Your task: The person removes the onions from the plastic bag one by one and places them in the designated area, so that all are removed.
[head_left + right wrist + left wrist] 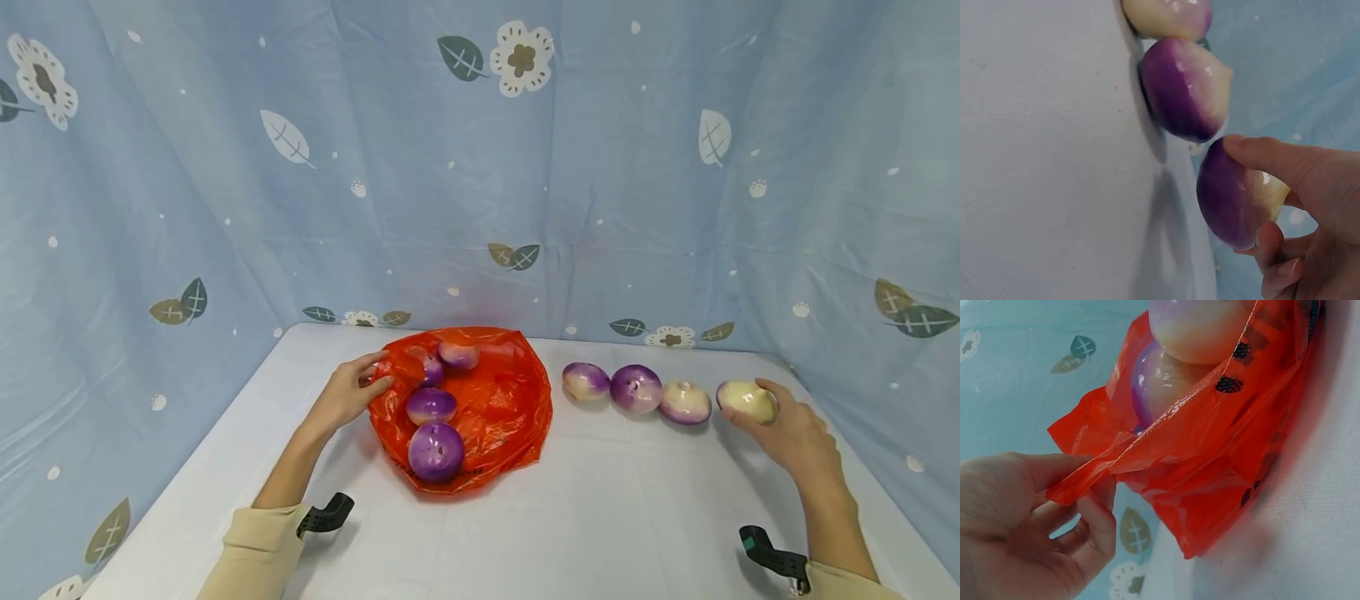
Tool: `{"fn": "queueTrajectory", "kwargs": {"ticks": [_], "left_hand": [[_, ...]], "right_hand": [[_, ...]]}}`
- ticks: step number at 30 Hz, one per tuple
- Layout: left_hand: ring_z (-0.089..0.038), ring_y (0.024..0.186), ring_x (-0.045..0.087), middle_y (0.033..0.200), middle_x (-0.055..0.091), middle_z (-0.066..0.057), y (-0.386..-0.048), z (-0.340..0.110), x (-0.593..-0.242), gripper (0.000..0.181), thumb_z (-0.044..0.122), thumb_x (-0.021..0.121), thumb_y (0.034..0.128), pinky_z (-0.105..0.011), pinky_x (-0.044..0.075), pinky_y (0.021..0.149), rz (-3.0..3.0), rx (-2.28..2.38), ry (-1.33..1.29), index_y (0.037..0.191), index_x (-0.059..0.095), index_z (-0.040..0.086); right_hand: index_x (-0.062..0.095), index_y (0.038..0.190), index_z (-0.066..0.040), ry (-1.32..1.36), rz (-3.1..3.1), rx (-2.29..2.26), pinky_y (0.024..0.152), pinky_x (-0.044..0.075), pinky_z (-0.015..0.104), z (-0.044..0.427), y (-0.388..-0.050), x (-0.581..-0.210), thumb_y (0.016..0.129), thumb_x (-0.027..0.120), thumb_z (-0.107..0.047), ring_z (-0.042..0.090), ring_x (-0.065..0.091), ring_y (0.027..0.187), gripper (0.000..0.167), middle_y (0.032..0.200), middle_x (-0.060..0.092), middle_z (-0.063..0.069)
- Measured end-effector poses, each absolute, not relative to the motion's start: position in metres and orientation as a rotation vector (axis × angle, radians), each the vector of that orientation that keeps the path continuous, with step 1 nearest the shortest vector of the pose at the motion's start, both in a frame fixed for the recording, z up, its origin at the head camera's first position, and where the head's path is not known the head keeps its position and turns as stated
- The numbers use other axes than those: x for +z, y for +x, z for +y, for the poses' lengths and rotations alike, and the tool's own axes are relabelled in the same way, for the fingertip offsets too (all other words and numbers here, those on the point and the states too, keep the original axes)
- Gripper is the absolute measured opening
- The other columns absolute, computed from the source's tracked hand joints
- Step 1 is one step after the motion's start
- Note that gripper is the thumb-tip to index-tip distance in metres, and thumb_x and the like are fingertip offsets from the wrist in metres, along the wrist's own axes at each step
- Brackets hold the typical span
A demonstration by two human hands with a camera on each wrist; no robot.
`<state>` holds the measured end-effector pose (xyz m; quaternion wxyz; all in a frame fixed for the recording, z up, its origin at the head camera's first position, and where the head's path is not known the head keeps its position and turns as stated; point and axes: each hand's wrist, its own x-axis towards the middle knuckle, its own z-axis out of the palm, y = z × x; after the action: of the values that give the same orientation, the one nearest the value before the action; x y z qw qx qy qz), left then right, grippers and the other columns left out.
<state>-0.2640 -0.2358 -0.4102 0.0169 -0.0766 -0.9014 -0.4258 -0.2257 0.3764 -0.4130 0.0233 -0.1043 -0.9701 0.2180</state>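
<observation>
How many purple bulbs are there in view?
8: four bulbs inside the red bag, three bulbs in a row on the white table, one bulb in the right hand. Bag folds may hide more.

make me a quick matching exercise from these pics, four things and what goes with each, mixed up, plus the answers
Things
1. left hand
2. right hand
3. row of three vegetables
4. backdrop cloth

Place, colour or state
A. lying on the white table, to the right of the bag in the head view
B. blue, printed with leaves and flowers
C. pinching the edge of the red plastic bag
D. gripping a single purple-and-cream vegetable

Right pairs: 1-C, 2-D, 3-A, 4-B
</observation>
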Motion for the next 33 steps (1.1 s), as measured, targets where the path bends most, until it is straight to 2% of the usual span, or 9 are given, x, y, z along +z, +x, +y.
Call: {"fn": "queueTrajectory", "kwargs": {"ticks": [6,15,29,33], "left_hand": [[-0.043,0.122,0.059,0.138,0.055,-0.028,-0.262,-0.233,-0.412,0.054,0.018,0.060,0.0972,-0.044,0.056,0.092,-2.819,-1.325,-0.220,0.146,0.044,0.004],[-0.042,0.118,0.061,0.136,0.056,-0.029,-0.262,-0.231,-0.411,0.053,0.017,0.060,0.0973,-0.043,0.057,0.090,-2.815,-1.330,-0.231,0.146,0.044,0.003],[-0.039,0.113,0.065,0.134,0.058,-0.028,-0.260,-0.231,-0.408,0.053,0.016,0.060,0.0971,-0.039,0.059,0.086,-2.795,-1.347,-0.238,0.146,0.044,0.002],[-0.041,0.115,0.063,0.134,0.057,-0.028,-0.260,-0.232,-0.406,0.053,0.016,0.060,0.0971,-0.041,0.058,0.087,-2.796,-1.348,-0.234,0.146,0.044,0.002]], "right_hand": [[0.021,0.151,0.001,-0.308,-3.074,0.655,0.070,0.041,0.066,0.381,-0.226,-0.424,0.088,0.053,-0.068,0.066,0.041,0.109,0.099,0.136,0.034,0.046],[0.016,0.153,0.000,-0.326,-3.066,0.672,0.079,0.038,0.073,0.376,-0.231,-0.430,0.090,0.052,-0.066,0.068,0.035,0.115,0.099,0.141,0.030,0.045],[0.010,0.155,-0.002,-0.387,-3.021,0.697,0.082,0.034,0.076,0.373,-0.231,-0.422,0.090,0.054,-0.065,0.069,0.030,0.119,0.101,0.140,0.024,0.048],[0.010,0.155,-0.002,-0.367,-3.008,0.687,0.082,0.034,0.077,0.371,-0.230,-0.418,0.090,0.054,-0.064,0.069,0.030,0.118,0.100,0.139,0.025,0.048]]}}
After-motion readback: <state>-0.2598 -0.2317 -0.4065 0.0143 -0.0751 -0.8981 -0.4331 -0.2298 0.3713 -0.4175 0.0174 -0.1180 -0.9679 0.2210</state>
